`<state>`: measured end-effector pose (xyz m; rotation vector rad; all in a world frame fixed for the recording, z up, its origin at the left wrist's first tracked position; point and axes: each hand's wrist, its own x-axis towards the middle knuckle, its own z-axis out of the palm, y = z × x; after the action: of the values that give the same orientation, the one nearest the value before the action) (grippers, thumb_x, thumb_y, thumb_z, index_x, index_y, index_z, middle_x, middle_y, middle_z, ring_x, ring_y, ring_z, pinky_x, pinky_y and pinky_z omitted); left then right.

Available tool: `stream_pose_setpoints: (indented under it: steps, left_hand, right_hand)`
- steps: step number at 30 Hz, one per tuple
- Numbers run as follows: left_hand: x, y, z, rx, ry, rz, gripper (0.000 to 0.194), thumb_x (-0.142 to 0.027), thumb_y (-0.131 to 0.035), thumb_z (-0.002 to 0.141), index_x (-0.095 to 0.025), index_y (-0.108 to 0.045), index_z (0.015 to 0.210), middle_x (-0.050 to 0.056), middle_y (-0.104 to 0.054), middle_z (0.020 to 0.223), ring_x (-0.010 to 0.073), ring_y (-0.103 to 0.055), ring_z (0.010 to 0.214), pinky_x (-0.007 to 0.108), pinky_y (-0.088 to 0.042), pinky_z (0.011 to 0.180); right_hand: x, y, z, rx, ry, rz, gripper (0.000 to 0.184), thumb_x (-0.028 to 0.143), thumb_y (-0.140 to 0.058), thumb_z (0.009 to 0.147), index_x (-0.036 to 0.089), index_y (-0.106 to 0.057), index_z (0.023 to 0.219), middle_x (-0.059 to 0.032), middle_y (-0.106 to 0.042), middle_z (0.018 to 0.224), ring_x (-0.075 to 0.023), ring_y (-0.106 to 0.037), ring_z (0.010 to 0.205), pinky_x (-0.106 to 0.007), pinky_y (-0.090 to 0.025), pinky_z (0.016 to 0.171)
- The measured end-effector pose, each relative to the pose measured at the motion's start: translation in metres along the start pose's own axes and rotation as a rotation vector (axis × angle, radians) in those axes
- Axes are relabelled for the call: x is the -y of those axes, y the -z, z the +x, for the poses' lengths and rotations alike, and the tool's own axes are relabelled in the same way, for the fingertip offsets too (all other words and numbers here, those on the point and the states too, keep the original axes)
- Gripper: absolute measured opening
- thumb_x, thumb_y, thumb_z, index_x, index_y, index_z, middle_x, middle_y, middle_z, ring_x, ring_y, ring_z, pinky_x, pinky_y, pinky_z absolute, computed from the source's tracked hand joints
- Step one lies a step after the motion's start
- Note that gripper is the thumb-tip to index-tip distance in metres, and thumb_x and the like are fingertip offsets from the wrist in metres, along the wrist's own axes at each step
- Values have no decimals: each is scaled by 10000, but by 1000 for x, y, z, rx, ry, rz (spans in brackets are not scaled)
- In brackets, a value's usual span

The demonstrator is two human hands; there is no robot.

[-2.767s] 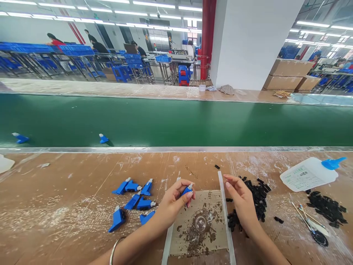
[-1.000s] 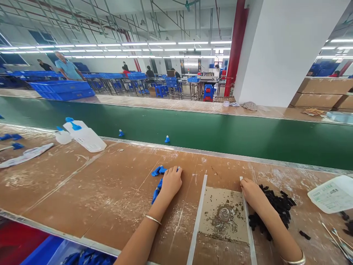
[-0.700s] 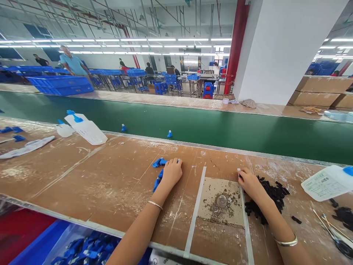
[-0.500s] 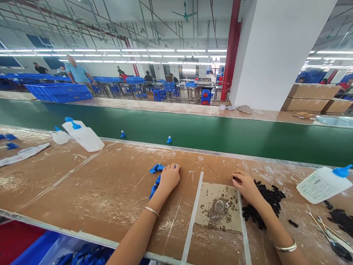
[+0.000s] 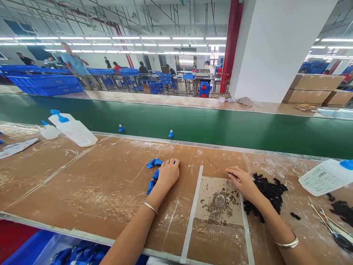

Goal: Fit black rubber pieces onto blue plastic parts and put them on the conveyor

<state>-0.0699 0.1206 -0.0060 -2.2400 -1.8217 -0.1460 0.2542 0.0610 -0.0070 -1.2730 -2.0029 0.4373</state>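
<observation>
My left hand (image 5: 168, 173) rests palm down on the brown table with its fingers curled. A bit of blue shows at its fingertips, seemingly one of the small blue plastic pieces, mostly covered by the hand. Several more blue pieces (image 5: 152, 183) lie just left of it. Above the top right corner of a stained square board (image 5: 206, 213), my right hand (image 5: 244, 184) pinches a small black piece (image 5: 230, 174) between thumb and fingers. Beside that wrist lies a heap of black pieces (image 5: 268, 193). A clear round spot (image 5: 220, 201) of liquid or a small dish sits mid-board.
Pale tape strips (image 5: 192, 217) flank the board. Beyond the table runs a green conveyor belt (image 5: 204, 127) carrying two blue pieces (image 5: 171, 134). White bottles (image 5: 74, 130) lie left, another bottle (image 5: 325, 178) right, near scissors (image 5: 340, 241). A person (image 5: 73, 64) stands across the belt.
My right hand has moved slightly left with the black piece, towards the board. The left hand stays by the blue pieces. The view has tilted down a little, and the belt pieces have drifted slightly right.
</observation>
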Motion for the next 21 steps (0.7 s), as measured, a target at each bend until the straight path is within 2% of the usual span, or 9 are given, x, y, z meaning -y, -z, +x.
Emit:
stream_pose_setpoints:
  steps: [4, 9, 15, 21]
  left_hand:
    - [0, 0, -3, -13, -8, -22, 330, -113, -405, 893, -99, -650, 1113, 193, -639, 1124, 327, -592, 1053, 448, -447, 921]
    - [-2, 2, -5, -30, -2, -38, 328, -89, -417, 873, -112, -665, 1085, 202, -634, 1144, 336, -568, 1108, 472, -425, 971]
    - [-6, 1, -7, -6, -32, -52, 340, -131, -388, 907, -125, -649, 1126, 188, -602, 1229, 339, -505, 1205, 479, -368, 1046]
    - [-10, 2, -9, 2, -66, -60, 343, -115, -389, 907, -134, -640, 1140, 168, -620, 1191, 327, -526, 1186, 464, -381, 1040]
  right_hand:
    - [27, 4, -8, 55, 63, 27, 299, 243, -418, 966, 188, -666, 1124, -113, -678, 1157, -236, -640, 1078, -378, -530, 937]
    - [54, 1, -40, 124, 183, 42, 345, 160, -444, 956, 236, -567, 1269, -77, -687, 1163, -209, -651, 1070, -310, -542, 918]
    - [49, -10, -57, 142, 331, -118, 432, 73, -434, 933, 229, -478, 1334, -73, -689, 1168, -214, -663, 1054, -344, -521, 962]
    - [40, -16, -59, 238, 239, -135, 416, 111, -441, 970, 244, -455, 1363, -64, -652, 1247, -215, -624, 1140, -341, -509, 987]
